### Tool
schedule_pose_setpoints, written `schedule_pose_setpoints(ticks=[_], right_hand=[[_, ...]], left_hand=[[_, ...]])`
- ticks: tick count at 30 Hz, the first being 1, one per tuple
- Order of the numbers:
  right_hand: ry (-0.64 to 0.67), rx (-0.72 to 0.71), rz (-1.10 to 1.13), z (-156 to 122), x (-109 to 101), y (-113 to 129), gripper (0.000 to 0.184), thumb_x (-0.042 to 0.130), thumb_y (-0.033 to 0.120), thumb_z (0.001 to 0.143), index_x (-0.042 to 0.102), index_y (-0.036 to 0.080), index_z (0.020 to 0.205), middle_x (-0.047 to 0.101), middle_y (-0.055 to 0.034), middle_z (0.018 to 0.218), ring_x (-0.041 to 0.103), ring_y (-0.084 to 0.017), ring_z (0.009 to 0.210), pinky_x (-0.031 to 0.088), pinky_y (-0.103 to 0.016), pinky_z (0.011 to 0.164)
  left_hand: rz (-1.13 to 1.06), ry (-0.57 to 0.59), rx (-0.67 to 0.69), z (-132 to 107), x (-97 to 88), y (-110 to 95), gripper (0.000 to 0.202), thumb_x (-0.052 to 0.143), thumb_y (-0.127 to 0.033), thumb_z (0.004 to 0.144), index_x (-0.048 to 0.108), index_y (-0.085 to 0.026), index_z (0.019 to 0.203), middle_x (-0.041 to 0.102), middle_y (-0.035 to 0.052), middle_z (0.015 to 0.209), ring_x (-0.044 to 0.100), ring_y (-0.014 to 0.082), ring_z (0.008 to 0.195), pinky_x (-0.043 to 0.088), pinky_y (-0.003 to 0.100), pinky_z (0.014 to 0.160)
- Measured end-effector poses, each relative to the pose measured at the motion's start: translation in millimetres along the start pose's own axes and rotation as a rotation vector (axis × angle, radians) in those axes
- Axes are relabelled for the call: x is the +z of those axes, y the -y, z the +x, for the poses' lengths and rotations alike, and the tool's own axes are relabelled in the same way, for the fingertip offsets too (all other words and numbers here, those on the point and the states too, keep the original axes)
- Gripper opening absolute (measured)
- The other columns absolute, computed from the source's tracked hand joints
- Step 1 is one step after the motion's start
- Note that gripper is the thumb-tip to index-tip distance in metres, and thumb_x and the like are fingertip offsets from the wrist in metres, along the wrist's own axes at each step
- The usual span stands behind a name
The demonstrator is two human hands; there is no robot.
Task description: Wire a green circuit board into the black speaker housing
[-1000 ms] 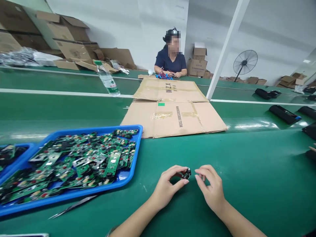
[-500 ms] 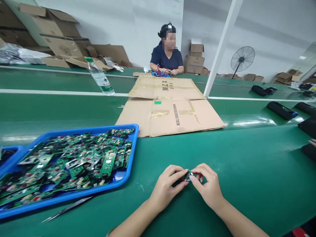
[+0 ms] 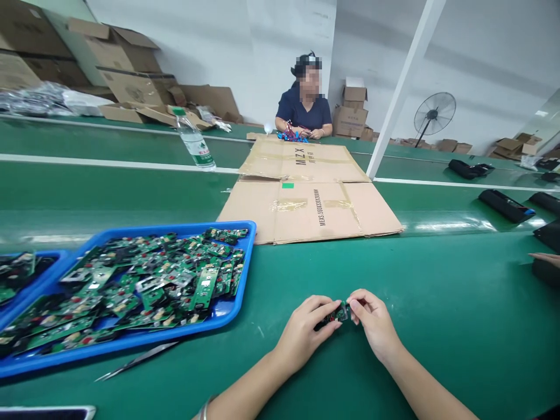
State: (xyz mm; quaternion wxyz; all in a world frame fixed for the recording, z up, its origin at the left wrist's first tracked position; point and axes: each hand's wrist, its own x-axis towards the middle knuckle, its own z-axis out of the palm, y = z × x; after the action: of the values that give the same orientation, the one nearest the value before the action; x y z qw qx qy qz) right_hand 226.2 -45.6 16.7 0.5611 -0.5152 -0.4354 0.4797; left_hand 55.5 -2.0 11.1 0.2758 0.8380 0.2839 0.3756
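Observation:
My left hand (image 3: 306, 332) and my right hand (image 3: 374, 324) meet low in the middle of the view, just above the green table (image 3: 437, 315). Both pinch one small green circuit board (image 3: 338, 314) between fingertips, the left from its left end, the right from its right end. A blue tray (image 3: 236, 256) heaped with several green circuit boards (image 3: 144, 286) lies to the left of my hands. Metal tweezers (image 3: 135, 361) rest on the table in front of that tray.
A flattened cardboard box (image 3: 306, 201) lies beyond my hands. A water bottle (image 3: 195, 143) stands at the back left, a second blue tray (image 3: 26, 280) at far left. A person (image 3: 304, 102) sits opposite. Black devices (image 3: 505, 204) and another person's fingers (image 3: 545, 256) are at right. A white post (image 3: 405, 81) rises behind.
My right hand has closed onto the small board that my left hand held alone a second ago. Both hands have drifted slightly right and up in view.

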Motion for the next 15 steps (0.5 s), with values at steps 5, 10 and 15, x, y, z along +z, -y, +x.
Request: schedule_pose_setpoints(ticks=[5, 10, 15], right_hand=[[-0.003, 0.026, -0.015, 3.0, 2.0, -4.5, 0.036, 0.061, 0.054, 0.078, 0.055, 0.018, 0.077, 0.053, 0.0028, 0.060, 0.047, -0.009, 0.047, 0.037, -0.020, 0.045], [-0.008, -0.005, -0.110, -1.1, 2.3, -3.5, 0.033, 0.059, 0.049, 0.082, 0.058, 0.017, 0.077, 0.054, 0.0024, 0.056, 0.050, -0.010, 0.050, 0.038, -0.020, 0.048], [-0.030, 0.000, -0.108, 3.0, 1.0, -7.2, 0.036, 0.055, 0.053, 0.084, 0.056, 0.018, 0.077, 0.055, 0.0018, 0.057, 0.051, -0.011, 0.051, 0.040, -0.022, 0.049]], left_hand=[[-0.055, 0.021, -0.051, -0.1, -1.3, -3.0, 0.028, 0.055, -0.032, 0.085, 0.064, -0.023, 0.110, 0.069, 0.0061, 0.093, 0.065, 0.0166, 0.082, 0.054, 0.027, 0.073], [-0.107, 0.046, -0.109, -0.4, -2.6, -3.6, 0.027, 0.056, -0.031, 0.084, 0.065, -0.022, 0.108, 0.070, 0.0063, 0.093, 0.065, 0.0164, 0.081, 0.053, 0.026, 0.072], [-0.165, 0.064, -0.172, 0.2, -1.9, -3.7, 0.026, 0.058, -0.028, 0.082, 0.066, -0.022, 0.106, 0.070, 0.0063, 0.092, 0.064, 0.0168, 0.080, 0.052, 0.027, 0.072]])
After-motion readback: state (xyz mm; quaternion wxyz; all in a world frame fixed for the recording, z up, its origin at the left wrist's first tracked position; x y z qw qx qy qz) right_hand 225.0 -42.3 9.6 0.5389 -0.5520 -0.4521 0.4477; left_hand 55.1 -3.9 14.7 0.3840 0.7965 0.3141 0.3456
